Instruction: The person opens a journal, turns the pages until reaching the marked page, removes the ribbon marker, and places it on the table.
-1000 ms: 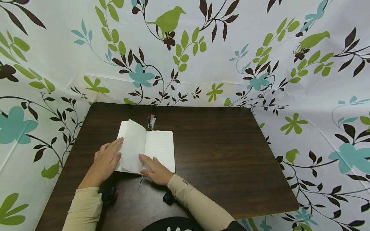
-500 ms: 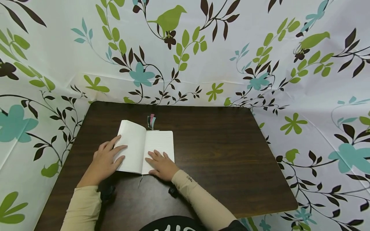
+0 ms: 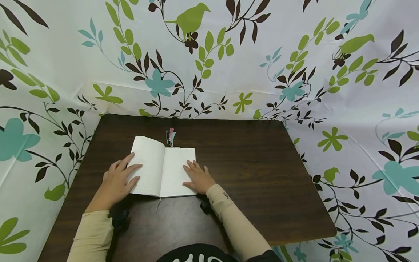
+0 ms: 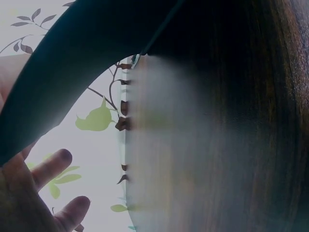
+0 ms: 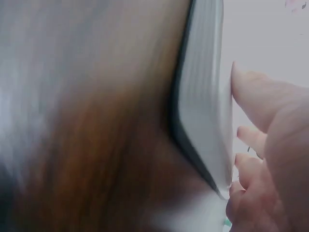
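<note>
The left hand (image 3: 114, 180) rests spread on the left edge of the open notebook (image 3: 173, 174), the right hand (image 3: 201, 179) spread on its right.

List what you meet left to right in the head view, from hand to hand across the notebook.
Left hand → left notebook page → right notebook page → right hand.

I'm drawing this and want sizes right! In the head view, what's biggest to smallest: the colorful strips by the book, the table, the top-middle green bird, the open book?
1. Table
2. Open book
3. Green bird
4. Colorful strips

None of these look alike in size.
</note>
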Demonstrator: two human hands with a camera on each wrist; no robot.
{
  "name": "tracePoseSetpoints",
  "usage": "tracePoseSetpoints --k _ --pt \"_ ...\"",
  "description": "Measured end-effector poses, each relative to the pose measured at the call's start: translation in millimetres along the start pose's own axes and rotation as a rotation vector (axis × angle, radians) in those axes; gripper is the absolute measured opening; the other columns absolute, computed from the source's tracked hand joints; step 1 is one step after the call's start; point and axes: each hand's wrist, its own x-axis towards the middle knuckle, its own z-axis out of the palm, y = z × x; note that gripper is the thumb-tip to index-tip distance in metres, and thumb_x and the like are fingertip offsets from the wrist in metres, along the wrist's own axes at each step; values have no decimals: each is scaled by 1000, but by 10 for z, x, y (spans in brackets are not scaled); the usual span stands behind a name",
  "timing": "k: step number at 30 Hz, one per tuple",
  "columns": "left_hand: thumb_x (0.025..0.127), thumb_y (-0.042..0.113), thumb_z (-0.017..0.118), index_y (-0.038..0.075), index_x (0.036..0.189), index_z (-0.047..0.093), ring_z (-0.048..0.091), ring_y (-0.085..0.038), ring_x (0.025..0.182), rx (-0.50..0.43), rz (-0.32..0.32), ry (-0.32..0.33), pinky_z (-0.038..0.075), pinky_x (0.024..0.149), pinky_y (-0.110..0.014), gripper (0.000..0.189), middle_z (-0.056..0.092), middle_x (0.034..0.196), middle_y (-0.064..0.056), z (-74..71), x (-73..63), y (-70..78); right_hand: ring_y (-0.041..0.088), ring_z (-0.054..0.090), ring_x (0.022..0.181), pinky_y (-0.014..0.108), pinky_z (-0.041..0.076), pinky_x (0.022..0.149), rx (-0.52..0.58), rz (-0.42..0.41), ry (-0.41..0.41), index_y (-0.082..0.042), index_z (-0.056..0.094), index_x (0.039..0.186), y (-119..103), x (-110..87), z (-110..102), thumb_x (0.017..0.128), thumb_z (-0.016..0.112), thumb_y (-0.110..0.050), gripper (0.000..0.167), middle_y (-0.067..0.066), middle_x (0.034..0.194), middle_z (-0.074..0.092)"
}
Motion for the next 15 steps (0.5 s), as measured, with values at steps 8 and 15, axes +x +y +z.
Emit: tracePoseSetpoints --k 8,15 --pt "92 19 72 11 131 64 37 -54 125 -2 7 17 33 85 -79 40 33 158 -20 34 -10 -44 27 7 156 62 12 120 127 64 11 -20 21 163 103 -53 -72 104 50 -51 73 -1 171 9" --pt "91 18 73 11 129 66 36 -55 125 -14 13 27 33 85 -79 39 34 158 -19 45 1 -55 28 5 157 61 10 121 167 89 17 -19 21 163 166 -102 -86 104 51 -49 73 0 171 8"
